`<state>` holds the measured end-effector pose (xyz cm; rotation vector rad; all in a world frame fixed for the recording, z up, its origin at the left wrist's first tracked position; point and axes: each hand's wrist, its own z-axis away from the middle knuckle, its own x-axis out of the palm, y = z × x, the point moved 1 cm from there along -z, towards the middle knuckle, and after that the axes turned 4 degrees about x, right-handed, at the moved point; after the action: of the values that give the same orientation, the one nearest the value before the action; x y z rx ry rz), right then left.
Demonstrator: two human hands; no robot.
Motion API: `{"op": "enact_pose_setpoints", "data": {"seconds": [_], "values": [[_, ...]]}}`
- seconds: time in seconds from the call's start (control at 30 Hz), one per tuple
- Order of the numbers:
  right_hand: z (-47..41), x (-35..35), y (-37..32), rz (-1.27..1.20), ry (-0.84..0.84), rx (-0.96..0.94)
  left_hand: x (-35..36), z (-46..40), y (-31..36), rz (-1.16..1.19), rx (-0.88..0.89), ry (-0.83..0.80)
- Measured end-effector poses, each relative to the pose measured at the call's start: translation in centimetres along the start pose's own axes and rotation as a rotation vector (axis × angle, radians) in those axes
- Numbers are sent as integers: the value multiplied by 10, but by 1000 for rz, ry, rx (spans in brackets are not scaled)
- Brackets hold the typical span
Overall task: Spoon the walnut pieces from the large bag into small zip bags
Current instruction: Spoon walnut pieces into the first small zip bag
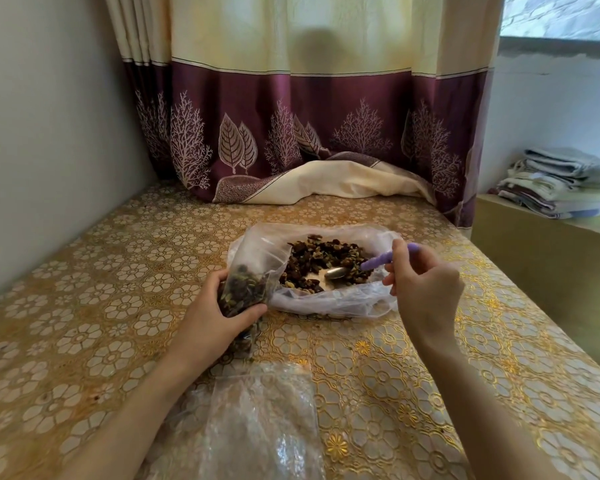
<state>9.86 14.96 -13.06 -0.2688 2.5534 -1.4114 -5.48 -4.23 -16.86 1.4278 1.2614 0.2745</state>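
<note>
Spoon (364,265) lies crosswise, bowl pointing left into large bag (326,303).

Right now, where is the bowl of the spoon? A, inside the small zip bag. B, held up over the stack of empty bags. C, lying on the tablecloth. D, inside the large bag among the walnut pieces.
D: the right hand holds the spoon by its purple handle, and its metal bowl sits among the walnut pieces inside the open large bag.
</note>
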Motion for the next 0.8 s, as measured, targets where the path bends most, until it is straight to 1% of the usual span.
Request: {"op": "enact_pose_setpoints", "data": {"seconds": [0.17,0.27,0.33,0.4,0.5,0.6,0.8], "values": [[10,15,7,96,-187,10,1,-1,0,-9,5,1],[13,20,12,82,-297,81,1,-1,-1,-9,4,-4],[12,20,15,29,-333,159,0,-1,-1,-13,5,0],[10,18,16,-70,-303,268,0,-1,-1,-16,6,4],[5,15,16,-211,-196,396,0,-1,-1,-13,10,6],[4,10,15,-268,-131,415,0,0,0,-13,12,5],[1,5,5,-365,-44,375,1,-1,2,-14,7,-1]]}}
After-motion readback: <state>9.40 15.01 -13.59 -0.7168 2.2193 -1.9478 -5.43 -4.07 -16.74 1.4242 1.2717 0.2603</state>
